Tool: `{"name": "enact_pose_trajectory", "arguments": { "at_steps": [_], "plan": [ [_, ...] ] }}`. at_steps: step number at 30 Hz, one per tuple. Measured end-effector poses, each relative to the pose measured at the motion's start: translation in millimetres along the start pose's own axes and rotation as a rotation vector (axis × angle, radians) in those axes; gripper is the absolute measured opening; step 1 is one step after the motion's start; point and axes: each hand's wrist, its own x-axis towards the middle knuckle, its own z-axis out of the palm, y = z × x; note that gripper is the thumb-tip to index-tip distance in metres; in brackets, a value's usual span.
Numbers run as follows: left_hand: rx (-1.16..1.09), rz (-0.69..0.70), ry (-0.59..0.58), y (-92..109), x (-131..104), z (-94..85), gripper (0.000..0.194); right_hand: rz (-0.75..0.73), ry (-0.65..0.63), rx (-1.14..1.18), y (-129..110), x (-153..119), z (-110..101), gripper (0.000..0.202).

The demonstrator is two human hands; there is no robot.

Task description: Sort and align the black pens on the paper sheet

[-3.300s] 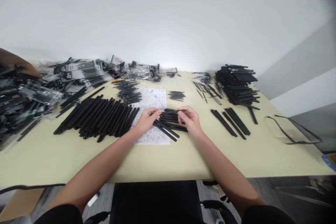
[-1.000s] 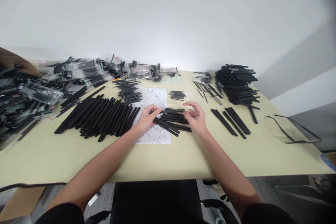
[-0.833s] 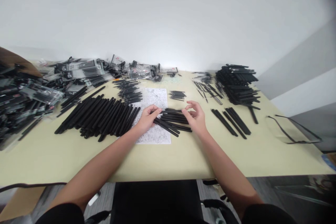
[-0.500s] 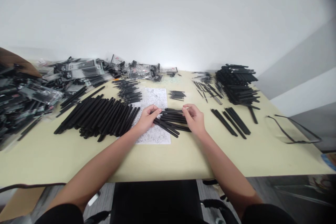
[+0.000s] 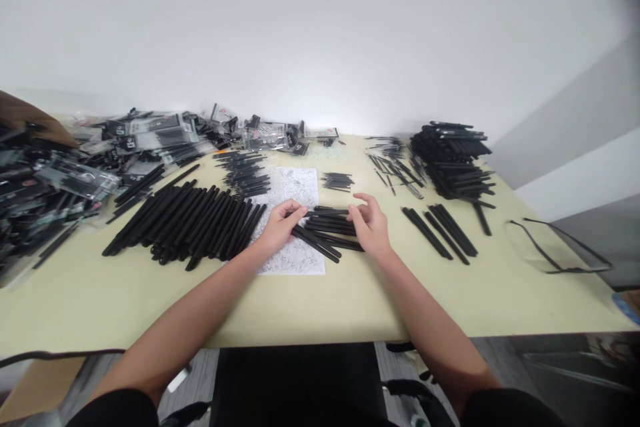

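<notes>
A slim black pen-like stick (image 5: 327, 212) lies level between my two hands. My left hand (image 5: 280, 227) pinches its left end between thumb and fingers. At the other end is my right hand (image 5: 371, 225), its thumb at the tip and its index finger raised; its other fingers are partly hidden. Beneath the hands, several black pen barrels (image 5: 317, 245) lie loosely over the right edge of a speckled white sheet (image 5: 295, 263). A small group of thin black refill-like sticks (image 5: 338, 181) lies just beyond.
Thick black barrels (image 5: 185, 223) are heaped at left, with thin sticks (image 5: 245, 173) behind. Packaged pens in clear sleeves (image 5: 160, 133) pile up at the far left. To the right lie a stack of black pens (image 5: 450, 160), several loose barrels (image 5: 450, 230) and eyeglasses (image 5: 565, 270).
My right index finger has lifted away from the stick and my right hand has turned slightly. My left hand and the stick have stayed nearly in place.
</notes>
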Motion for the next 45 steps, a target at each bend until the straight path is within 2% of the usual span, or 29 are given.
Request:
{"name": "enact_pose_trajectory", "arguments": {
  "at_steps": [3, 8, 17, 20, 24, 27, 33, 38, 42, 45],
  "plan": [
    [-0.008, -0.001, -0.003, 0.3, -0.1, -0.1, 0.039, 0.002, -0.041, 0.052, 1.5, 2.0, 1.5, 0.035],
    [-0.014, 0.008, -0.003, 1.1, -1.0, 0.2, 0.04, -0.037, -0.026, 0.158, 2.6, 1.2, 3.3, 0.033],
    [-0.051, -0.013, 0.038, -1.1, 0.1, -0.1, 0.045, -0.111, -0.016, 0.145, 2.5, -1.0, 0.3, 0.026],
    [-0.057, -0.02, 0.037, -0.8, 0.3, -0.3, 0.044, -0.178, 0.021, 0.041, 4.2, -0.9, -2.7, 0.02],
    [-0.078, -0.019, 0.035, -1.8, 1.1, -0.3, 0.045, -0.411, 0.026, -0.213, 5.9, 3.4, -9.1, 0.016],
    [-0.088, -0.028, 0.032, -3.0, 1.7, -0.5, 0.045, -0.538, 0.006, -0.373, 8.6, 6.8, -12.9, 0.02],
    [-0.091, -0.046, 0.036, -3.1, 2.2, -1.0, 0.044, -0.587, 0.024, -0.583, 15.2, 6.4, -13.9, 0.028],
    [-0.091, -0.029, 0.04, -1.8, 2.0, -0.7, 0.044, -0.61, 0.028, -0.604, 10.1, 4.7, -10.8, 0.019],
    [-0.045, -0.027, 0.041, 0.4, 0.4, 0.0, 0.043, -0.614, -0.006, -0.634, 4.0, 2.7, -7.3, 0.035],
    [-0.033, -0.029, 0.043, 1.7, -0.4, 0.8, 0.043, -0.612, -0.045, -0.666, 4.8, 2.7, -5.8, 0.035]
  ]
}}
